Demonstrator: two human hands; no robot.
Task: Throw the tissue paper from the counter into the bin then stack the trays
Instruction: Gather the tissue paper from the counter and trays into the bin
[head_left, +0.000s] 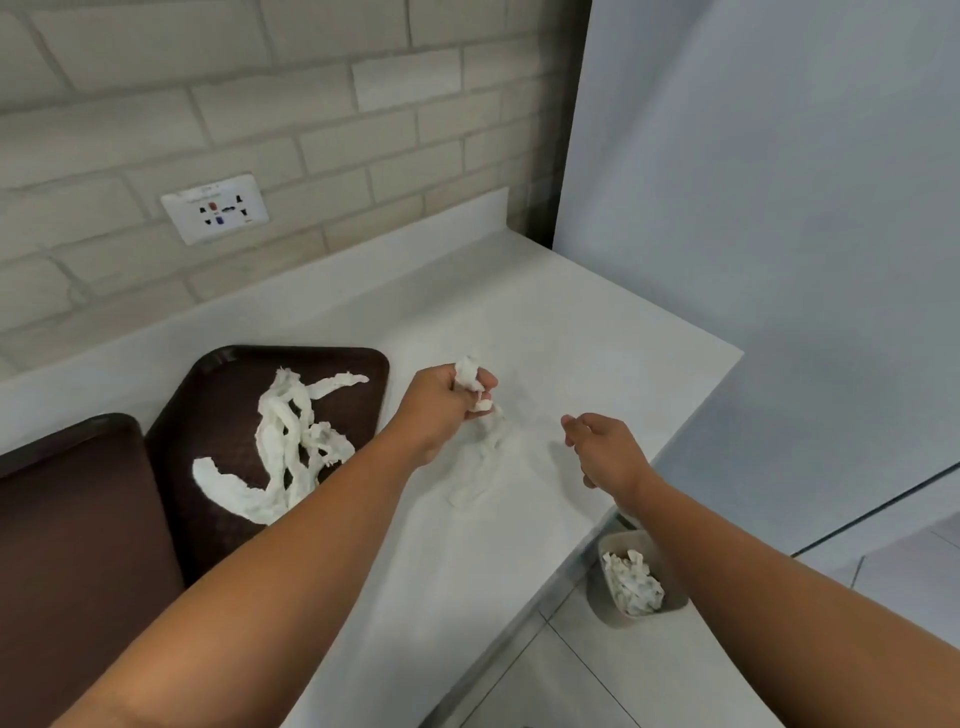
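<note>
Far left of the fingers lies one dark tray (67, 519), and beside it a second tray (218, 384) carrying twisted tissue strips (280, 447). Left hand (447, 400) next: fingers clenched round the top of a tissue strip (480, 457), whose tail trails below the knuckles onto the white counter (571, 322). Right hand (608, 452) hovers just beyond, fingers relaxed, grasping nothing. Below that wrist, the bin (601, 597) holds crumpled tissue (634, 582).
</note>
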